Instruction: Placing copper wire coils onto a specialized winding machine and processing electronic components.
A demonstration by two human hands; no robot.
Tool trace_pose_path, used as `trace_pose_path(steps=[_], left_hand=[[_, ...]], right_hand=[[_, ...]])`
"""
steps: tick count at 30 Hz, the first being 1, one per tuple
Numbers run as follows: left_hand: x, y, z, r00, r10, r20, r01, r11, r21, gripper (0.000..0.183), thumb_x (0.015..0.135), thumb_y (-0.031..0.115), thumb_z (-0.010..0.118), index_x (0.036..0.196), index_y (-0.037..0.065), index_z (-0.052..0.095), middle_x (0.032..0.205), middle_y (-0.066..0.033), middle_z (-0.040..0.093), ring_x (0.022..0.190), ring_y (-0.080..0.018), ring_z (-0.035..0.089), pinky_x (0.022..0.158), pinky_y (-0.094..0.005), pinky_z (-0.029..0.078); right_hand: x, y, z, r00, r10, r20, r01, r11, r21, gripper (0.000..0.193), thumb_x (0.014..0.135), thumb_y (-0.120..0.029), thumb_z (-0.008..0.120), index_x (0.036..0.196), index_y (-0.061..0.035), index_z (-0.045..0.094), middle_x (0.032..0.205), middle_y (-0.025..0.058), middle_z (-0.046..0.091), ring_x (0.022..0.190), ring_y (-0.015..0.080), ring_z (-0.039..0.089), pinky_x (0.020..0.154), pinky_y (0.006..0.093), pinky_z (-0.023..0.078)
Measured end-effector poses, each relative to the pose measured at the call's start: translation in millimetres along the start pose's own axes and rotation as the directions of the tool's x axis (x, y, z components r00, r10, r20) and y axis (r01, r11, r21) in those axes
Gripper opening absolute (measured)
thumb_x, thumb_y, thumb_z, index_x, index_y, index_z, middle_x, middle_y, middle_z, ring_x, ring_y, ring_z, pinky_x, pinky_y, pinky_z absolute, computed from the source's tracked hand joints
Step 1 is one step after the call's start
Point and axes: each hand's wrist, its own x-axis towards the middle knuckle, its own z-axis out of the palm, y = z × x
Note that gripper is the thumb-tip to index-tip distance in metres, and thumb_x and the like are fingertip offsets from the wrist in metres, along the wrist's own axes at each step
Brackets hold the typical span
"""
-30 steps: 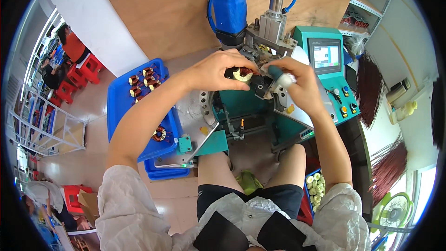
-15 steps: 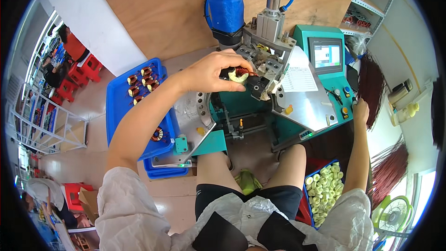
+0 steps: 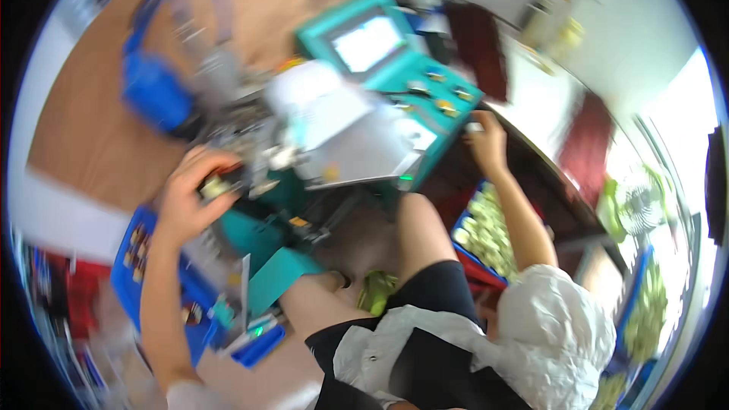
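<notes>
My left hand is closed around a ring coil, a pale ring core partly wound with reddish copper wire, at the head of the winding machine. Blur hides whether the coil still touches the machine's jaws. Right of the machine, my right hand hangs just past the lower corner of the teal control panel. Its fingers are pinched together, and a small whitish spot shows at their tips, too blurred to name.
On the left, a blue tray holds several wound coils. A blue bin of pale ring cores stands right of my knee. Bundles of dark red wire hang beyond the panel. A green fan stands far right.
My view has swung to the right, blurring the scene. My left hand keeps the coil by the machine. My right hand has come away from the wire bundle, back toward me below the panel.
</notes>
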Motion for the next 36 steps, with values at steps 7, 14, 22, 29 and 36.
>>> trace_pose_path(steps=[7,14,22,29,36], left_hand=[[-4.5,56.8,10.2,0.994,-0.047,-0.1,0.076,0.947,0.313,0.063,0.074,0.003,0.067,0.135,0.002,0.052,0.139,-0.0169,0.052,0.133,-0.0367,0.045,0.114,-0.0449,0.032],[-28.9,102.7,21.2,0.968,-0.131,-0.214,0.178,0.96,0.215,0.06,0.079,0.0,0.063,0.137,0.001,0.049,0.144,-0.0187,0.048,0.135,-0.0335,0.044,0.116,-0.0431,0.029],[-71.2,132.5,47.6,0.93,-0.294,-0.222,0.307,0.951,0.026,0.045,0.078,0.009,0.068,0.121,0.0,0.06,0.137,-0.0199,0.053,0.127,-0.0359,0.051,0.108,-0.0444,0.037],[-48.4,154.3,104.5,0.928,-0.355,-0.111,0.32,0.913,-0.253,0.035,0.078,0.001,0.069,0.114,0.001,0.066,0.133,-0.016,0.058,0.121,-0.0306,0.057,0.104,-0.0402,0.043],[-68.1,150.7,106.1,0.965,-0.262,-0.01,0.251,0.933,-0.259,0.032,0.078,0.001,0.072,0.109,0.002,0.068,0.13,-0.0163,0.06,0.116,-0.0332,0.06,0.1,-0.0403,0.047]], right_hand=[[-65.7,89.6,-92.3,0.544,0.837,0.051,-0.475,0.257,0.841,0.035,0.1,-0.03,0.049,0.116,-0.0024,0.063,0.088,0.0087,0.067,0.069,0.0184,0.063,0.06,0.0331,0.055],[-13.8,120.4,-107.6,0.411,0.903,-0.123,-0.341,0.277,0.898,0.037,0.099,-0.038,0.055,0.105,-0.0022,0.064,0.088,0.007,0.066,0.069,0.0173,0.062,0.063,0.0344,0.054],[-45.8,79.3,-87.7,0.566,0.824,0.005,-0.317,0.212,0.924,0.025,0.099,-0.019,0.043,0.104,-0.0058,0.064,0.088,0.0065,0.068,0.074,0.0166,0.063,0.066,0.0336,0.054],[-81.3,-48.5,-21.4,0.758,0.605,0.244,-0.308,0.003,0.951,0.015,0.097,-0.01,0.048,0.104,-0.0033,0.059,0.083,0.0088,0.065,0.067,0.0159,0.061,0.059,0.0287,0.055],[-13.7,66.2,-132.9,0.55,0.819,-0.163,-0.257,0.352,0.9,0.024,0.094,-0.01,0.046,0.102,0.0072,0.06,0.089,0.0166,0.069,0.072,0.0223,0.068,0.063,0.0318,0.061]])
